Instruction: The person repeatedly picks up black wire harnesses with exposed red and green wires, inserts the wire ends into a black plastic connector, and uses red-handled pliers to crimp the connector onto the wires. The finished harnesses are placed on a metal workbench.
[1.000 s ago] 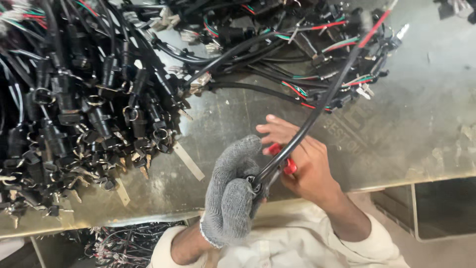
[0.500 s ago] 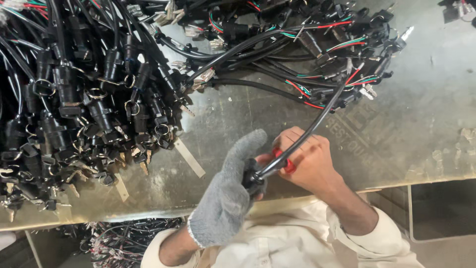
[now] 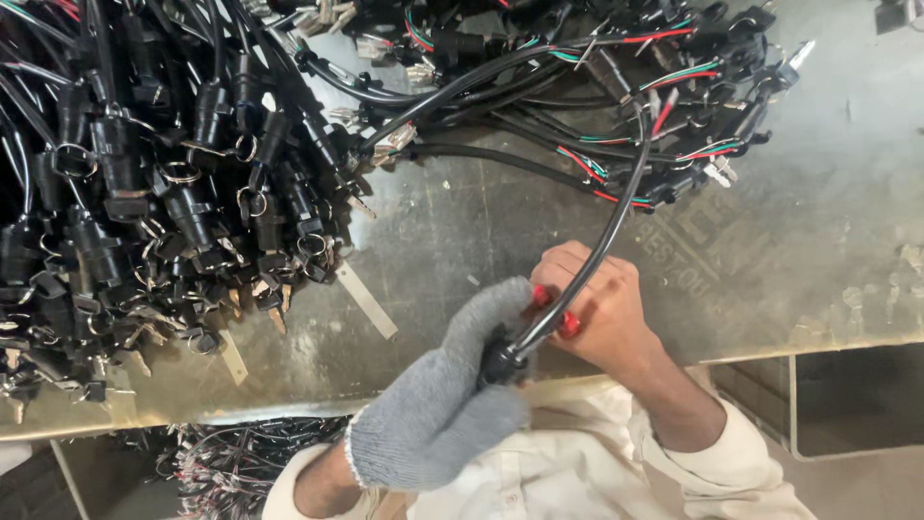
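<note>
Left hand (image 3: 438,414), in a grey knit glove, is closed around the black end piece of a black cable (image 3: 606,231) just over the table edge (image 3: 318,390). Cable's long axis runs up and to the right from this grip toward the harness pile (image 3: 616,87). Right hand (image 3: 592,313), bare, is closed on a red-handled tool (image 3: 568,323), touching the cable just beside the glove.

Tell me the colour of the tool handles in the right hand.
Red: the tool handles peek out of the bare right hand in the head view.
</note>
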`<state>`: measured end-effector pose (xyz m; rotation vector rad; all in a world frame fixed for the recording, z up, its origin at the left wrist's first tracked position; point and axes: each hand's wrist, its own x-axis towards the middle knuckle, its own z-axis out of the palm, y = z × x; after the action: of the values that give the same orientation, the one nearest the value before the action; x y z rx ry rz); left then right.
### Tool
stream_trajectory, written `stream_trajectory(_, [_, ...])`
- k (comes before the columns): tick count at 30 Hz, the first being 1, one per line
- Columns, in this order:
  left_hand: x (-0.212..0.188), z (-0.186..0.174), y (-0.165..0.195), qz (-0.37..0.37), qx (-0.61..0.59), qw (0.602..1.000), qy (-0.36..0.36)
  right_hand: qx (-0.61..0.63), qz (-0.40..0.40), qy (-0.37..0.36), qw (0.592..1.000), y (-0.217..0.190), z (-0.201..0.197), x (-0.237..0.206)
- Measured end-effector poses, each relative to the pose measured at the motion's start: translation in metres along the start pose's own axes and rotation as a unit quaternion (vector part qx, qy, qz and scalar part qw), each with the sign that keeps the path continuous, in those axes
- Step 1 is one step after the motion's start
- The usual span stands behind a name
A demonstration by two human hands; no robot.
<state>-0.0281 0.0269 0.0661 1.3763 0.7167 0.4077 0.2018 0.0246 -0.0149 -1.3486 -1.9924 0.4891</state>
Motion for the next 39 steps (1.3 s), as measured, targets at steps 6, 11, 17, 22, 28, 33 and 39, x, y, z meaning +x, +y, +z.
stream_trajectory(6, [0.007, 0.02, -0.022, 0.077, 0.191, 0.96, 0.188, 0.003, 0.075, -0.01, 0.997, -0.02, -0.008, 0.002])
stream_trajectory(11, [0.01, 0.032, -0.033, 0.127, 0.21, 0.938, 0.245, -0.02, 0.072, 0.005, 0.997, -0.028, -0.006, -0.001])
stream_trajectory(17, [0.011, 0.036, -0.03, 0.152, 0.344, 0.895, 0.238, -0.08, 0.111, 0.008, 0.991, -0.023, -0.002, -0.016])
stream_trajectory(22, [0.009, 0.036, -0.034, 0.091, 0.427, 0.87, 0.227, -0.06, 0.134, 0.004, 0.989, -0.025, -0.002, -0.026])
stream_trajectory(28, [0.009, 0.029, -0.034, 0.148, 0.507, 0.809, 0.259, -0.015, 0.114, -0.003, 0.993, -0.038, -0.003, -0.023])
stream_trajectory(33, [0.009, 0.025, -0.015, 0.083, 0.355, 0.904, 0.222, -0.068, 0.155, -0.002, 0.986, -0.035, 0.006, -0.02])
stream_trajectory(39, [0.0, 0.01, 0.001, 0.001, -0.05, 0.998, 0.045, 0.02, -0.031, 0.062, 0.997, -0.011, 0.012, -0.008])
